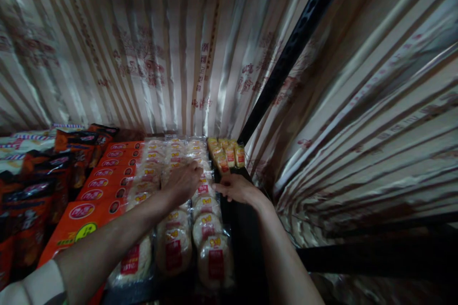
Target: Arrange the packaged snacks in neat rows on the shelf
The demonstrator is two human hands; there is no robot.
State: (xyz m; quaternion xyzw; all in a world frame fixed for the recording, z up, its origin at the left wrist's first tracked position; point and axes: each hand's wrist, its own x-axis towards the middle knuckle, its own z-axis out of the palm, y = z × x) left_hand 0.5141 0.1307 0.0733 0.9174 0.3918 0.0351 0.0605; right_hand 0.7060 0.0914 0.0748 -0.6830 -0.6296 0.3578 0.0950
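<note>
My left hand [185,181] is over the right-hand row of clear-wrapped round flat cakes [207,226], its fingers curled in; whatever they hold, if anything, is hidden. At the right edge of that row is my right hand [236,188], its fingers loosely bent and pointing left, the tips apart, with nothing visible in them. Just beyond it several small yellow packets [229,150] stand bunched at the back corner. The wrapped cakes bear red and yellow labels and overlap in three rows from front to back.
Left of the cakes stands a row of orange packs [95,195], then black-and-orange bags [39,200] and white striped packets [30,140]. A dark shelf surface [246,243] lies to the right. A black post [282,69] slants up before hanging printed sheeting [171,47].
</note>
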